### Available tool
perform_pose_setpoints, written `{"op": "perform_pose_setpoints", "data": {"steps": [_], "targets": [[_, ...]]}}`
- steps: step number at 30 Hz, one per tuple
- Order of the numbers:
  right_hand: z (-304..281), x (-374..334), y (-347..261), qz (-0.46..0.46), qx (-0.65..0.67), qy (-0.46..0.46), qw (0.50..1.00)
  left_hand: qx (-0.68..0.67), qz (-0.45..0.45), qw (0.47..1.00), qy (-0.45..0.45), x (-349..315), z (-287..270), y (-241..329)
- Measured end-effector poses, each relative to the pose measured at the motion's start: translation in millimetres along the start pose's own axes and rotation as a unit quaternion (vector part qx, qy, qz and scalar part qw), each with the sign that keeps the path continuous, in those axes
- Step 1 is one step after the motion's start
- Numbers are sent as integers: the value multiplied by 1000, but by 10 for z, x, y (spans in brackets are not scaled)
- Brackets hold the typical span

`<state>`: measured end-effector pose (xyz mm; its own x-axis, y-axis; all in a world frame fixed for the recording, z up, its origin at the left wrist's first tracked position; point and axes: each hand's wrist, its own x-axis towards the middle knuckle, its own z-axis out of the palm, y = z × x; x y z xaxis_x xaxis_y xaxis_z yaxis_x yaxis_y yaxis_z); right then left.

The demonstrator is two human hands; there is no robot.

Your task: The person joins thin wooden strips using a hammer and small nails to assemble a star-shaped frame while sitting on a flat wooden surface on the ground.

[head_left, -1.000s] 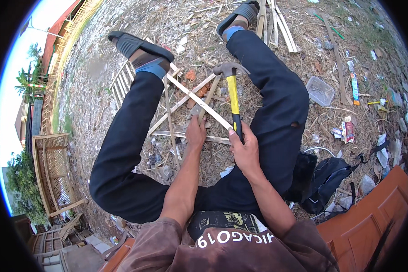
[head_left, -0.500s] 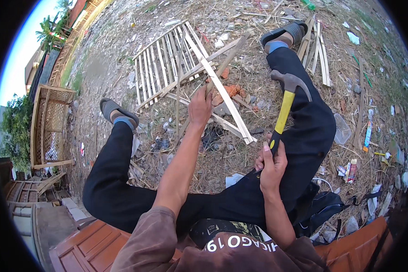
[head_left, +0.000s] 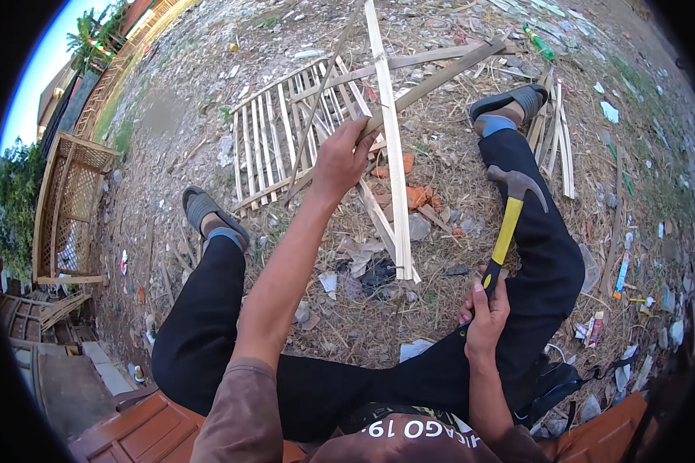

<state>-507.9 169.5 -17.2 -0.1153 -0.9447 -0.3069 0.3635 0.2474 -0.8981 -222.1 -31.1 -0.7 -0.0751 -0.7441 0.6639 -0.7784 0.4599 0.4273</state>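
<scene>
Frame (head_left: 394, 154), at one o'clock in my view, should handle light and stiff but might split, so I'd hold its brown strip (head_left: 440, 82), which my left hand (head_left: 343, 160) grips, my right hand (head_left: 485, 322) wrapped round the hammer (head_left: 506, 231) at three o'clock.

the top edge crops the pale slat (head_left: 394, 162).
</scene>
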Motion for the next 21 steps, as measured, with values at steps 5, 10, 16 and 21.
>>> {"op": "perform_pose_setpoints", "data": {"steps": [5,10,16,21], "targets": [[140,237,-135,-27,-21,-19,999,44,-11,998,-39,14,-28,-84],[297,441,-280,-40,-37,-27,998,39,-22,998,-39,-48,41,-222],[364,619,-308,-55,-51,-45,996,21,-27,998,-47,-126,112,-313],[300,660,-172,-42,-63,-51,996,15,-36,997,-68,-224,176,-392]]}}
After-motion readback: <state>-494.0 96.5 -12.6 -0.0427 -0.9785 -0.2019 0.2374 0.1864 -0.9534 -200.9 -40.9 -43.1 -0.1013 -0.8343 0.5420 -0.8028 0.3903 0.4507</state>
